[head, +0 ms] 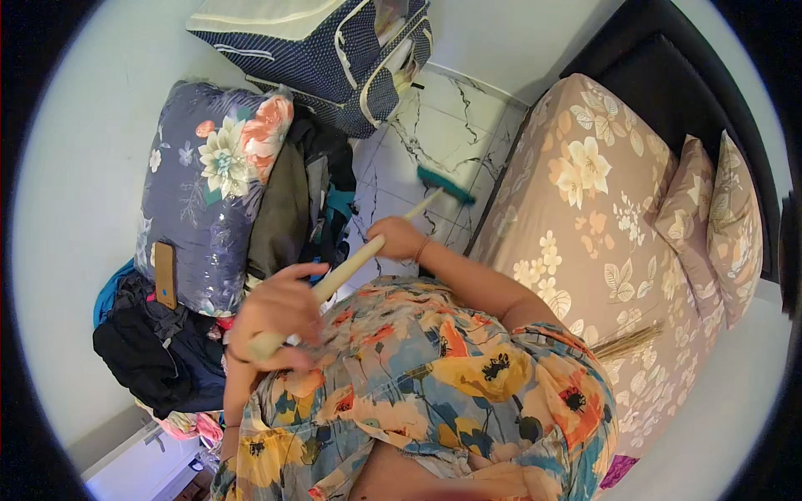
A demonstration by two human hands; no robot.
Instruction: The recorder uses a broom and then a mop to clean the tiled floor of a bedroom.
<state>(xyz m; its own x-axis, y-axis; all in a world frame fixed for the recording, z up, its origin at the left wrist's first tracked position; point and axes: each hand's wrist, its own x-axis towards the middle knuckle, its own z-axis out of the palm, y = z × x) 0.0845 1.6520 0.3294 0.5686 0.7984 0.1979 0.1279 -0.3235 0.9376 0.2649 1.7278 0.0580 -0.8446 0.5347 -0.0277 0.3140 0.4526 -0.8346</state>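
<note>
A long-handled broom with a teal brush head (446,185) slants across the view, its bristles at the marble-patterned floor. Around the middle of its pale handle (348,270) my right hand (398,238) is closed. Nearer my body, my left hand (276,316), blurred, wraps the upper handle, whose rounded end shows below the fingers; one finger sticks out. Left of the broom lies a plastic-wrapped floral bedding pack (219,163) with a mobile phone (165,275) on it.
A bed with a floral sheet (589,188) stands right, with pillows (686,200) and a bundle of thin broom sticks (630,342). Dark clothes (163,357) are piled left. A dotted storage bag (301,56) stands at the top, beside the tiled floor (454,113).
</note>
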